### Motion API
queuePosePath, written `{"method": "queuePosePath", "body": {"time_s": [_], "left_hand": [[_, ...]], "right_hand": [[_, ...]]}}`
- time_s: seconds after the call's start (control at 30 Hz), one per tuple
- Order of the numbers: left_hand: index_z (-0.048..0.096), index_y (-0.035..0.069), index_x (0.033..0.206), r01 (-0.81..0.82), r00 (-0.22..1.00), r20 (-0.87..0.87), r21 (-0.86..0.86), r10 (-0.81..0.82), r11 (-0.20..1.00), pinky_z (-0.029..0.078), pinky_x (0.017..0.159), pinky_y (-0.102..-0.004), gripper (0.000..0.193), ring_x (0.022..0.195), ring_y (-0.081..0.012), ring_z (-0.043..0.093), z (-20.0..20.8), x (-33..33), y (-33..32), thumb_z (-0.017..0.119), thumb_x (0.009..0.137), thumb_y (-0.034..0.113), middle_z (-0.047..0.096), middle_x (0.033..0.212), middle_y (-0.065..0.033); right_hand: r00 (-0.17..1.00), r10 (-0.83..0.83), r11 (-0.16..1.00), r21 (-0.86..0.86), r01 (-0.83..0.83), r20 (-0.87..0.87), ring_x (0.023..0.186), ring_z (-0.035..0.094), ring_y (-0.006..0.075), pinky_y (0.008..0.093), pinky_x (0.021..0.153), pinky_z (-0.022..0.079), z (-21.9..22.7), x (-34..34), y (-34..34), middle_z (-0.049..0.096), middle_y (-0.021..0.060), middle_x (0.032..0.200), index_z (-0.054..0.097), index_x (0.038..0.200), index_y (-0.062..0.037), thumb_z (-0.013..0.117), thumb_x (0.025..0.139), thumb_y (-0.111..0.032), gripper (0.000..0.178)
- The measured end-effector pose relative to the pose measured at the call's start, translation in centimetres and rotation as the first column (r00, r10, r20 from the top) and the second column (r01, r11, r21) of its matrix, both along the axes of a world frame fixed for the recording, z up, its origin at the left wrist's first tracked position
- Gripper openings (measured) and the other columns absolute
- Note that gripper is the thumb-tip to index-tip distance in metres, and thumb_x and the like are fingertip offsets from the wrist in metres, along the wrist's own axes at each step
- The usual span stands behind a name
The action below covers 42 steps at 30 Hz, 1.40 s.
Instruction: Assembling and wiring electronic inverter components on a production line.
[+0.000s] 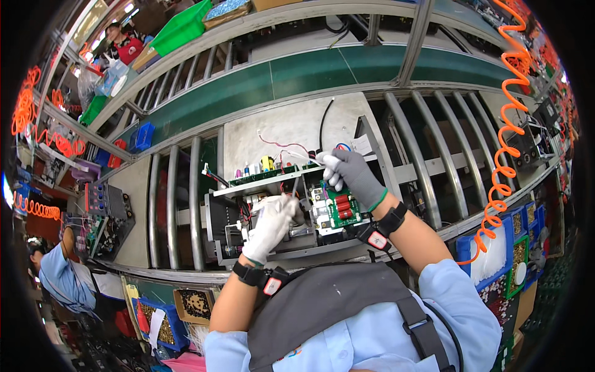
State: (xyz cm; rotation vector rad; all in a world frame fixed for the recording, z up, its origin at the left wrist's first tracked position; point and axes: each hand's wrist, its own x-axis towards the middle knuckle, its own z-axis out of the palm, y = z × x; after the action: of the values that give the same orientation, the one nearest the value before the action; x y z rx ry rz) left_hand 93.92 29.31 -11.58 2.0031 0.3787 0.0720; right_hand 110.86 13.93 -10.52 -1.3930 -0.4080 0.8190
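Note:
An open grey metal case lies in front of me, with wires and circuit boards inside. My left hand, in a white glove, reaches into its middle. Its fingers are drawn together and slightly blurred; what they hold, if anything, is hidden. My right hand, in a grey glove with white fingertips, is closed at the case's far edge, pinching thin wires. Below that hand sits a green circuit board with red parts. Another board with colourful components runs along the far edge. A black cable sticks out behind.
The case lies on a pale board over metal rollers. Orange coiled hoses hang at right and left. Blue parts bins stand at right. A co-worker works at another case on the left.

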Motion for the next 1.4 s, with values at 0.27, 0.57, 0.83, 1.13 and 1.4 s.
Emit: {"method": "queuePosePath", "body": {"time_s": [0.27, 0.57, 0.83, 1.13, 1.4], "left_hand": [[0.062, 0.0, 0.097, -0.176, 0.982, 0.019, -0.247, 0.186, 0.953, 0.047, 0.066, -0.0284, 0.014, 0.074, -0.0139, 0.059, 0.2, -4.8, 0.2, 0.051, 0.093, 0.009, 0.064, 0.086, -0.0083], [0.064, 0.002, 0.106, 0.054, 0.997, 0.047, 0.262, -0.069, 0.964, 0.049, 0.07, -0.0315, 0.023, 0.078, -0.0226, 0.063, 6.9, -2.6, 1.1, 0.057, 0.085, 0.006, 0.065, 0.091, -0.0085], [0.065, 0.001, 0.104, -0.286, 0.94, 0.107, -0.276, 0.325, 0.918, 0.04, 0.059, -0.0199, 0.021, 0.068, -0.0055, 0.05, 5.4, -3.7, 0.9, 0.058, 0.092, 0.017, 0.062, 0.083, 0.0007], [0.06, 0.003, 0.112, -0.147, 0.949, -0.188, 0.448, 0.253, 0.882, 0.051, 0.076, -0.0378, 0.048, 0.084, -0.0302, 0.066, 0.0, -2.4, -0.8, 0.075, 0.075, 0.03, 0.067, 0.095, -0.0175], [0.061, -0.002, 0.106, -0.208, 0.967, 0.003, 0.578, 0.254, 0.789, 0.05, 0.076, -0.0367, 0.04, 0.086, -0.0292, 0.062, -0.3, -2.1, -1.9, 0.074, 0.074, 0.019, 0.061, 0.098, -0.0154]], "right_hand": [[0.992, 0.071, 0.995, -0.071, -0.064, 0.099, 0.054, 0.052, 0.0044, 0.0189, 0.049, 0.043, 0.8, -0.5, -0.1, 0.06, 0.0012, 0.071, 0.066, 0.11, -0.0017, 0.053, 0.095, -0.02, 0.027], [0.923, 0.36, 0.933, -0.065, -0.354, 0.137, 0.061, 0.057, 0.0051, 0.0196, 0.055, 0.047, 8.1, -4.2, 0.1, 0.063, 0.0019, 0.073, 0.066, 0.108, -0.0001, 0.057, 0.09, -0.014, 0.024], [0.983, 0.181, 0.979, 0.088, -0.182, 0.013, 0.065, 0.061, 0.0108, 0.0217, 0.056, 0.049, 5.0, -5.0, -2.6, 0.062, 0.0057, 0.077, 0.063, 0.099, 0.0029, 0.049, 0.097, -0.028, 0.033], [0.925, 0.114, 0.991, 0.022, -0.131, 0.364, 0.068, 0.063, 0.0104, 0.0229, 0.062, 0.051, 0.9, -5.1, -3.3, 0.066, 0.007, 0.079, 0.065, 0.093, 0.0034, 0.05, 0.098, -0.026, 0.033], [0.727, 0.288, 0.957, -0.22, -0.191, 0.623, 0.069, 0.065, 0.0223, 0.0309, 0.066, 0.052, -0.7, -4.9, -0.4, 0.067, 0.01, 0.08, 0.067, 0.095, -0.0043, 0.055, 0.095, -0.03, 0.028]]}}
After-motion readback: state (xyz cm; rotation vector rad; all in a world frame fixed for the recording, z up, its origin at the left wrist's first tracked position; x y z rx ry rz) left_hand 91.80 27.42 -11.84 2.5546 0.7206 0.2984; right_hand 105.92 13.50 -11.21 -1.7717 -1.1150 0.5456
